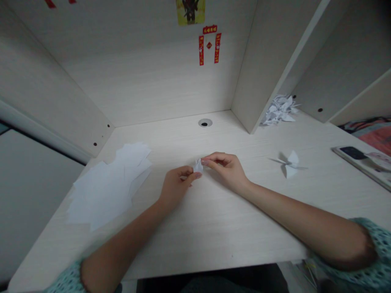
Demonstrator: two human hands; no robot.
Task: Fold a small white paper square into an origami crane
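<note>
A small piece of folded white paper [198,166] is held between both hands over the middle of the desk. My left hand [179,184] pinches its lower left side between thumb and fingers. At its upper right, the thumb and fingertips of my right hand [225,168] are closed on a pointed part of the paper. The fingertips cover some of the folds. To the right, a folded paper crane [290,164] rests on the desk with its points spread out.
Loose white paper sheets [106,187] lie overlapping on the left. A heap of folded white paper pieces [280,110] sits behind the upright divider [269,61]. A phone-like device [366,162] lies at the right. The desk's back has a round cable hole [205,122].
</note>
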